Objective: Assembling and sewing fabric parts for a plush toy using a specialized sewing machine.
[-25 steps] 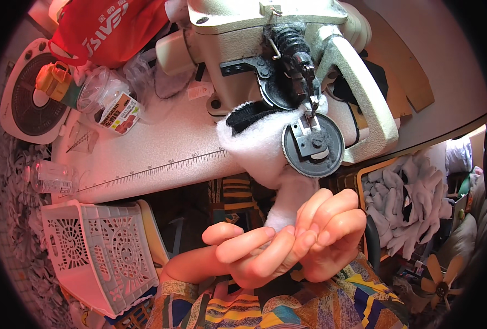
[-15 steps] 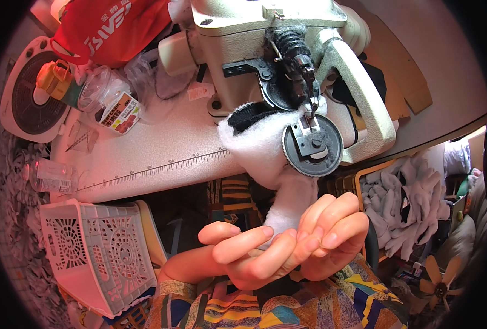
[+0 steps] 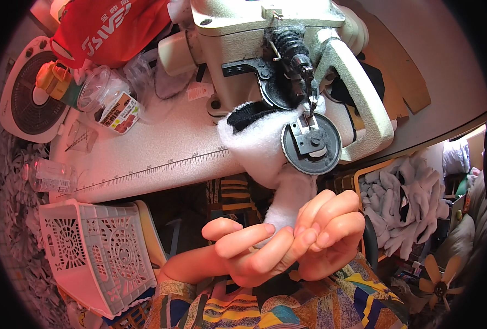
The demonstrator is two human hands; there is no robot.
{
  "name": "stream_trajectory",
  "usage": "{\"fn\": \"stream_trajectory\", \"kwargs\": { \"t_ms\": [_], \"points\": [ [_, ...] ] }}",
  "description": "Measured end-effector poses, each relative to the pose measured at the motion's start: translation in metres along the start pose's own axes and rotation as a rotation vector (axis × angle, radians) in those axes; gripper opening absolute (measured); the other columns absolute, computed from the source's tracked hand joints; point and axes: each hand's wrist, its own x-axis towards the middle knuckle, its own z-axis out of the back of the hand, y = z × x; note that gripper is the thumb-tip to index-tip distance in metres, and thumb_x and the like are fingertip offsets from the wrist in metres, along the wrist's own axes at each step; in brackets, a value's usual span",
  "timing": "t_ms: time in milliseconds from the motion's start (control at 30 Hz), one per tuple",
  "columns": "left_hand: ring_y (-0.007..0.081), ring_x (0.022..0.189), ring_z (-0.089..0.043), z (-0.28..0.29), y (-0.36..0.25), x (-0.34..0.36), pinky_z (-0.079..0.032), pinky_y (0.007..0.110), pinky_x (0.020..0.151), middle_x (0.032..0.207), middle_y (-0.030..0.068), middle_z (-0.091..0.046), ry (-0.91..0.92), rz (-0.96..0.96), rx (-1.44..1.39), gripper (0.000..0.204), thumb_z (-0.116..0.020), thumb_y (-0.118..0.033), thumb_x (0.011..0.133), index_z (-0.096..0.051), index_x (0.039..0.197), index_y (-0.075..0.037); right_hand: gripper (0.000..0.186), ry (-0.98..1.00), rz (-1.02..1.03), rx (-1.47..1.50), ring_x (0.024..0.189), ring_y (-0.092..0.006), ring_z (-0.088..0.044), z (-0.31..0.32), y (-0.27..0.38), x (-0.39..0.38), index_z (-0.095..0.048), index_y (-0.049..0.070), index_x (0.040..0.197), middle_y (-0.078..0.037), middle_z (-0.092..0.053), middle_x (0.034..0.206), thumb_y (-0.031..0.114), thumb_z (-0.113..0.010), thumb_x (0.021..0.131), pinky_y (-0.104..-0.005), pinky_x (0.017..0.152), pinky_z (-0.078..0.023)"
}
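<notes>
A white fluffy fleece piece with a black inner edge is caught at the sewing machine's round toothed feed disc. Its narrow lower end runs down into my fingers. My left hand is palm up, with curled fingers closing on that end. Against it, my right hand has its fingers bent and pressed together, their tips meeting the left fingertips at the fleece. The very tip of the fleece is hidden between my fingers. Above the disc, the cream sewing machine has lint around its needle bar.
A ruled worktable carries a clear jar, a plastic bottle, a red bag and a fan. Below left stands a white crate. On the right, a basket holds grey-white fleece pieces, near a small fan.
Both hands shift only slightly, with the right fingers curling a little further in and up to the left. The fleece stays at the disc.
</notes>
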Motion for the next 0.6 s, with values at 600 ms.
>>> {"fn": "stream_trajectory", "kwargs": {
  "t_ms": [600],
  "points": [
    [0.0062,0.093,-0.044,0.010,0.033,0.002,-0.033,0.027,0.082,0.092,-0.0166,-0.053,-0.024,-0.376,0.629,0.031,-0.049,-0.045,0.094,-0.060,0.121,-0.033,0.015,-0.013,-0.315,0.024,0.081,-0.0172,-0.061,0.005,0.021,0.007,-0.058,-0.001,0.091,-0.013,-0.057,0.093,-0.005,-0.069,0.081,-0.0259,0.071,-0.051]
  ]
}}
